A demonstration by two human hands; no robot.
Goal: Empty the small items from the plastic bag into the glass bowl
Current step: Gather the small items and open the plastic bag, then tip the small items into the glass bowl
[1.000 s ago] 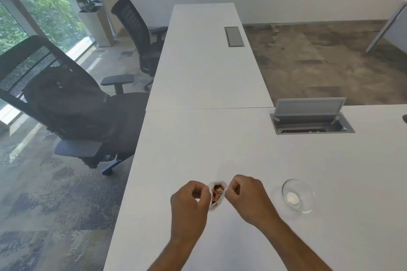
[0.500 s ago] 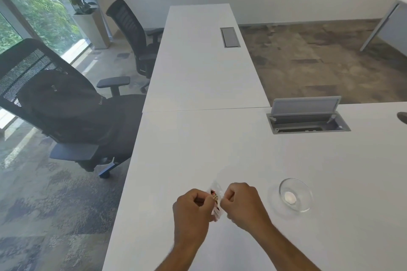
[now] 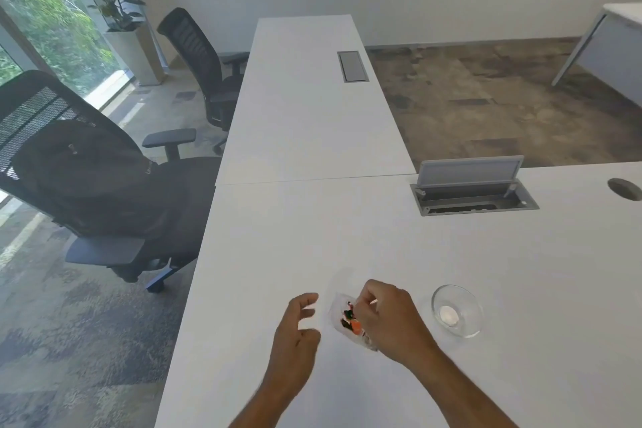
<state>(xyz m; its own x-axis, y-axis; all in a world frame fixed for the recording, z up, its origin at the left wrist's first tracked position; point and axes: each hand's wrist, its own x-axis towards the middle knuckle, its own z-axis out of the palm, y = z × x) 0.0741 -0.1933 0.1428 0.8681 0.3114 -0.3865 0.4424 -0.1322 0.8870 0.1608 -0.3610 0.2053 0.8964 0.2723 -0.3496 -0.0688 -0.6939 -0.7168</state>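
Note:
A small clear plastic bag point(image 3: 344, 314) with red, orange and dark small items inside hangs from my right hand point(image 3: 391, 318), which is shut on its edge just above the white table point(image 3: 312, 247). My left hand point(image 3: 297, 334) is a little to the left of the bag, apart from it, fingers spread and holding nothing. The glass bowl point(image 3: 457, 311) stands on the table to the right of my right hand, with a white patch showing at its bottom.
An open grey cable box point(image 3: 472, 191) with its lid up is set into the table behind the bowl. A round cable hole point(image 3: 624, 188) is at the far right. A black office chair point(image 3: 87, 177) stands left of the table edge.
My left hand has let go of the bag and moved left with fingers spread. The right hand keeps the bag, and its coloured contents now show more.

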